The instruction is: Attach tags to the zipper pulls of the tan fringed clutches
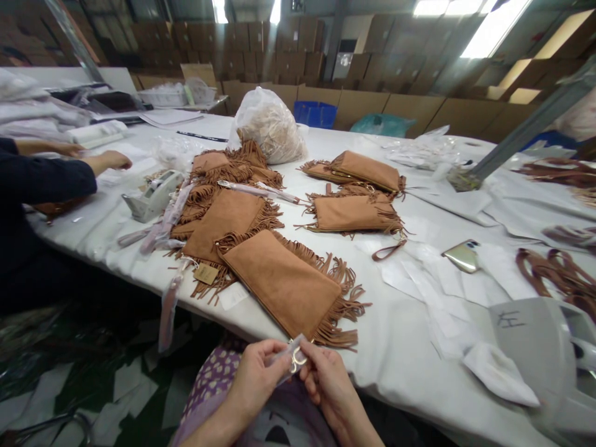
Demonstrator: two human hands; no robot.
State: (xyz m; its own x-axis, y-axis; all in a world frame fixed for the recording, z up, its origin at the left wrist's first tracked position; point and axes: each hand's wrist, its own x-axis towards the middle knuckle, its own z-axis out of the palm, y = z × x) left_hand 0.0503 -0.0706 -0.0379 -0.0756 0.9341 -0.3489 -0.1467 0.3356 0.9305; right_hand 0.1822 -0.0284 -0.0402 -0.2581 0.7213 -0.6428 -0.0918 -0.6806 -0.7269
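Observation:
My left hand (pixel 255 377) and my right hand (pixel 326 380) meet below the table's near edge, both pinched on a small gold metal ring clasp (pixel 298 358) wrapped in clear plastic. Just above them a tan suede fringed pouch (pixel 287 287) lies on the white table (pixel 405 347), its fringe hanging toward my hands. More fringed pouches are piled behind it (pixel 223 214), and others lie further right (pixel 356 213) and at the back (pixel 367 169).
A co-worker in a dark sleeve (pixel 44 180) sits at the left, hands on the table. A tape dispenser (pixel 151 195), a bulging plastic bag (pixel 270 124), a phone (pixel 462 256), brown straps (pixel 559 276), and paper sheets (pixel 437 279) are spread about. Cardboard boxes line the back.

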